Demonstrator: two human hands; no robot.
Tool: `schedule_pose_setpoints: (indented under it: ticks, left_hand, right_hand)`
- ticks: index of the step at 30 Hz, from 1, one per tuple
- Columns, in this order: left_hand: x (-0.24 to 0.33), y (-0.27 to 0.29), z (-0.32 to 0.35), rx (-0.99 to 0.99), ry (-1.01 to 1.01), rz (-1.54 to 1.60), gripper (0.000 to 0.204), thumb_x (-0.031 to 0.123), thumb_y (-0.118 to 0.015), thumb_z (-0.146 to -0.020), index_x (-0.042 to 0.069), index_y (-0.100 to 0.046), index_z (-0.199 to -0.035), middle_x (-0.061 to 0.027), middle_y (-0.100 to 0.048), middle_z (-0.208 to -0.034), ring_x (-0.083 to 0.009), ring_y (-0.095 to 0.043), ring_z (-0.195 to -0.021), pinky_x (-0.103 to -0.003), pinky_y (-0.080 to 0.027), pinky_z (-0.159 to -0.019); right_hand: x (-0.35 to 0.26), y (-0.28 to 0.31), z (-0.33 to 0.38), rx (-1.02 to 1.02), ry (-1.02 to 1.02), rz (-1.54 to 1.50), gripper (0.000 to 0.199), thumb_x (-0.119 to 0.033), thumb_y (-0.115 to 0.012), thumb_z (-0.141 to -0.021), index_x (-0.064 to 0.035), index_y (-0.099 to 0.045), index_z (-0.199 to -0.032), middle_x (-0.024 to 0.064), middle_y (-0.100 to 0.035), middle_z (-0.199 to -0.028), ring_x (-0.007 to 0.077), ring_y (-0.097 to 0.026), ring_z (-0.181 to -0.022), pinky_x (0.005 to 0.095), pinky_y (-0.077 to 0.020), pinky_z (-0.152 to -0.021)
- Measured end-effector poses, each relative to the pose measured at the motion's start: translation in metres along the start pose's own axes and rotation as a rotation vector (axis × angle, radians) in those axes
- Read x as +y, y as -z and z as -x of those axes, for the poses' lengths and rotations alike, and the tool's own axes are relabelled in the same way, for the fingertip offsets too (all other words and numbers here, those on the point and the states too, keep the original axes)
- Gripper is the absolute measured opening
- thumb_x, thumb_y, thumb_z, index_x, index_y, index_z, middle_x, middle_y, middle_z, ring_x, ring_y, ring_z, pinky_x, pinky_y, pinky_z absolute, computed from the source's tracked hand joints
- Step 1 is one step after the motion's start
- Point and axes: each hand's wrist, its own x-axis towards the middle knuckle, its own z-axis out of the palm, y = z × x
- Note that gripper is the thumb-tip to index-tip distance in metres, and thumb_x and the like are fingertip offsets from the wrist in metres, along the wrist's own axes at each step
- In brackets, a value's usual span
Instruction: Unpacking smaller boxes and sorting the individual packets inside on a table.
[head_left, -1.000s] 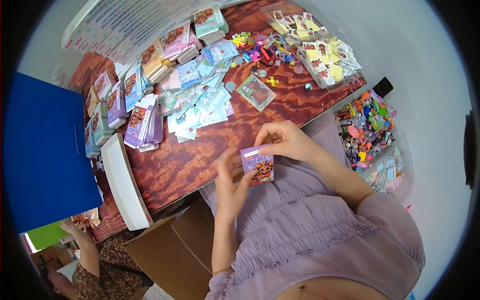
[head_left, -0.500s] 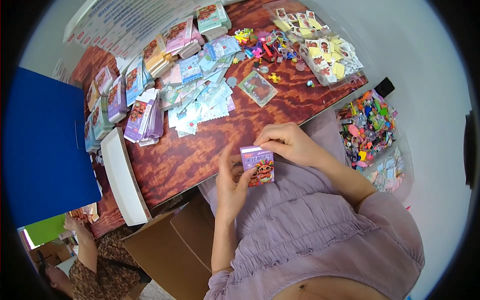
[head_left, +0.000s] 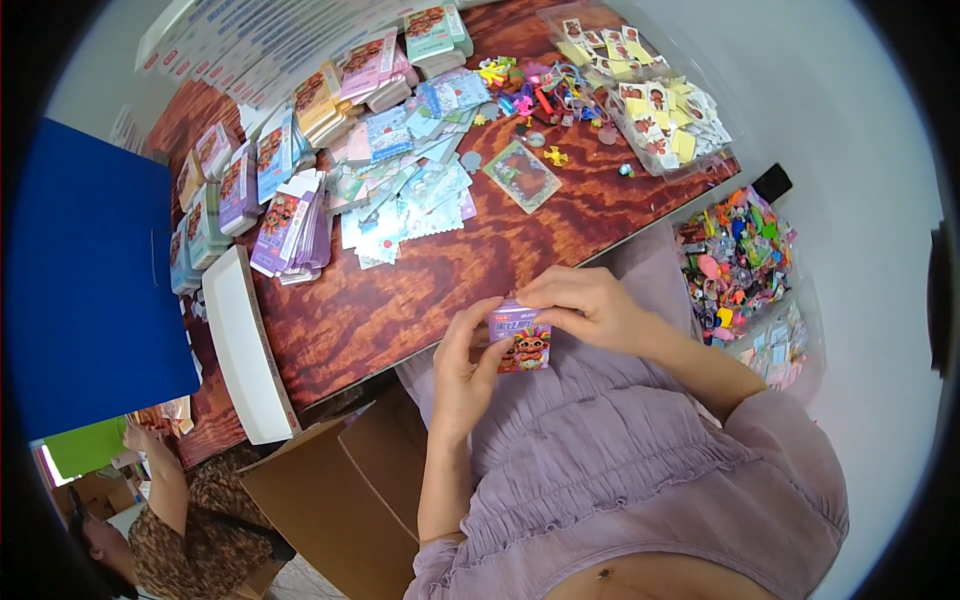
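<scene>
Both my hands hold a small purple box [head_left: 521,346] with a cartoon picture, close to my chest at the near edge of the wooden table [head_left: 400,300]. My left hand [head_left: 466,365] grips its left side from below. My right hand [head_left: 584,308] covers its top and right side, fingers curled over the upper edge. The box stands upright with its picture facing me.
On the table lie stacks of flat purple and teal box blanks [head_left: 290,225], loose card packets [head_left: 410,190], small coloured toys [head_left: 545,95] and a clear bag of stickers [head_left: 660,110]. A bin of colourful trinkets [head_left: 735,265] stands right. An open cardboard box [head_left: 330,490] sits below; another person [head_left: 160,530] is at lower left.
The box and both hands have stayed nearly in place; my right fingers have shifted slightly over the box's top.
</scene>
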Motion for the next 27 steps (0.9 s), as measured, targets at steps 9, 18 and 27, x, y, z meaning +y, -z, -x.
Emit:
schedule_pose_setpoints:
  ticks: [9, 18, 27]
  left_hand:
    - [0.002, 0.001, 0.004, 0.069, -0.030, 0.052, 0.047, -0.012, -0.060, -0.089, 0.003, -0.052, -0.133, -0.0075, -0.059, -0.117, -0.0138, -0.067, -0.098, -0.026, -0.057, -0.078]
    - [-0.013, 0.019, 0.015, 0.036, 0.002, -0.130, 0.045, -0.008, -0.060, -0.091, 0.001, -0.051, -0.135, -0.0070, -0.061, -0.114, -0.0110, -0.065, -0.094, -0.024, -0.055, -0.074]
    - [0.003, 0.174, 0.043, 0.701, 0.093, -0.313, 0.060, -0.004, -0.058, -0.093, 0.004, -0.037, -0.149, -0.0160, -0.060, -0.123, -0.0192, -0.064, -0.104, -0.028, -0.055, -0.079]
  right_hand:
    - [0.004, -0.039, 0.002, 0.315, -0.020, -0.127, 0.018, 0.001, -0.064, -0.089, 0.0028, -0.069, -0.106, 0.0140, -0.071, -0.112, 0.0246, -0.069, -0.099, 0.0333, -0.0541, -0.084]
    - [0.021, -0.057, -0.002, 0.225, 0.023, -0.026, 0.017, 0.001, -0.065, -0.088, 0.0031, -0.068, -0.105, 0.0155, -0.072, -0.104, 0.0275, -0.070, -0.098, 0.0336, -0.0554, -0.081]
    - [0.062, 0.011, 0.081, 0.388, -0.177, 0.543, 0.016, -0.002, -0.064, -0.087, 0.0002, -0.066, -0.102, 0.0161, -0.064, -0.104, 0.0313, -0.060, -0.096, 0.0387, -0.0477, -0.083]
